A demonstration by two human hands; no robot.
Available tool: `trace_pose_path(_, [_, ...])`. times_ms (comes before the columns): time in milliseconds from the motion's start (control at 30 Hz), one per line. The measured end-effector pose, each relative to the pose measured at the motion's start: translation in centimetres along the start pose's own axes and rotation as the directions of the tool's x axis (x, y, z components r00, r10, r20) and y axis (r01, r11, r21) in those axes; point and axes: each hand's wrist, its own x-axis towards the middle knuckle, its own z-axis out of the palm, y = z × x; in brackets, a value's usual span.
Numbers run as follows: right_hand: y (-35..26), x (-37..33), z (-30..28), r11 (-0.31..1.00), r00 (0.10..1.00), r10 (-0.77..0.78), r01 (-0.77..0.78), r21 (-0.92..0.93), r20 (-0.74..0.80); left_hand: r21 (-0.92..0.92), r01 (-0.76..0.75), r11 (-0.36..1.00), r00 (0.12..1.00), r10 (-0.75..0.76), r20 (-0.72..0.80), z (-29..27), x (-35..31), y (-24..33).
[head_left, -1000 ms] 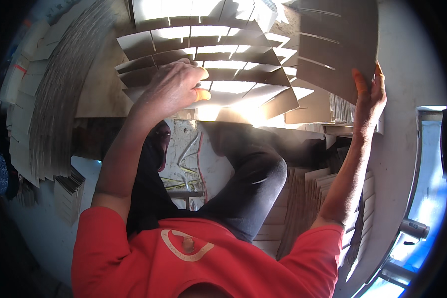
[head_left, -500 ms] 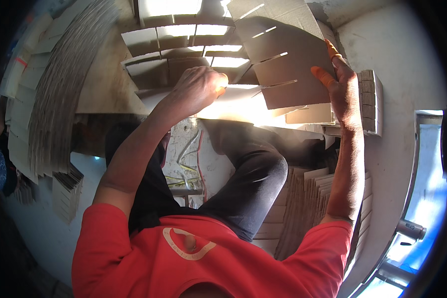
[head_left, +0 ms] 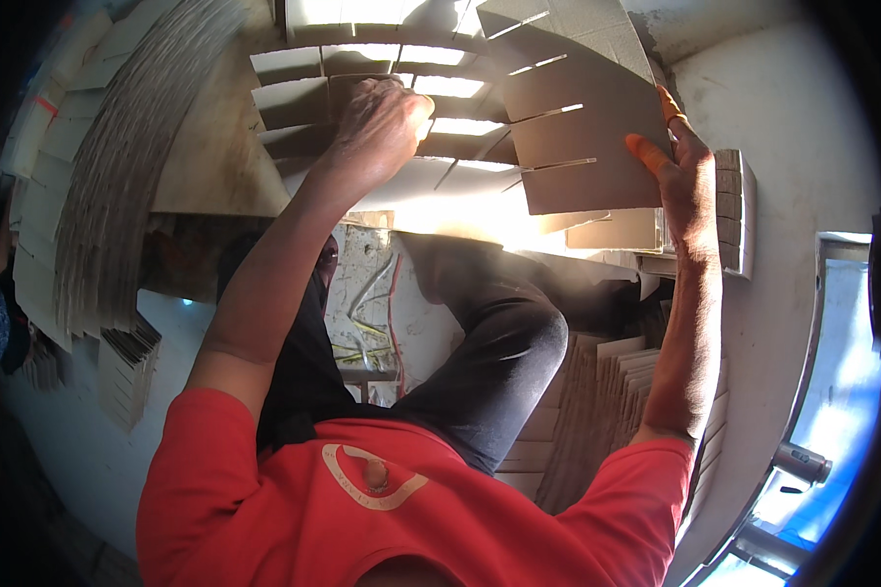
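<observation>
One worktop [head_left: 206,176], bare wood showing toward its near left corner, is carrying most of the lot. One tall stack of slotted cardboard [head_left: 147,137] is leaning along its left edge. One set of upright cardboard strips [head_left: 289,103] is standing in rows mid-worktop. One broad slotted sheet [head_left: 597,127] is hanging over the worktop's right part, its slots facing the rows' ends. One right hand [head_left: 690,171] is grasping that sheet's outer edge; one left hand [head_left: 382,122] is bunching among the strips, and whether it is pinching one I cannot tell. Judging progress: the rows are standing ready, the sheet is awaiting release, any interlocking is staying unclear to me, and the stack is lying apart.
</observation>
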Motion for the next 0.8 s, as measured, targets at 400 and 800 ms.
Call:
trace_pose_path(400, [1.4, 1.2, 1.2, 0.991, 0.983, -0.120, 0.127, -0.040, 0.142, -0.073, 0.114, 0.991, 0.990, -0.107, 0.094, -0.8, 0.2, 0.9])
trace_pose_path(800, [-0.9, 1.4, 5.1, 0.990, 0.864, 0.132, -0.086, -0.116, 0.487, 0.016, 0.160, 0.987, 0.965, -0.160, 0.209, -1.1, 0.3, 1.0])
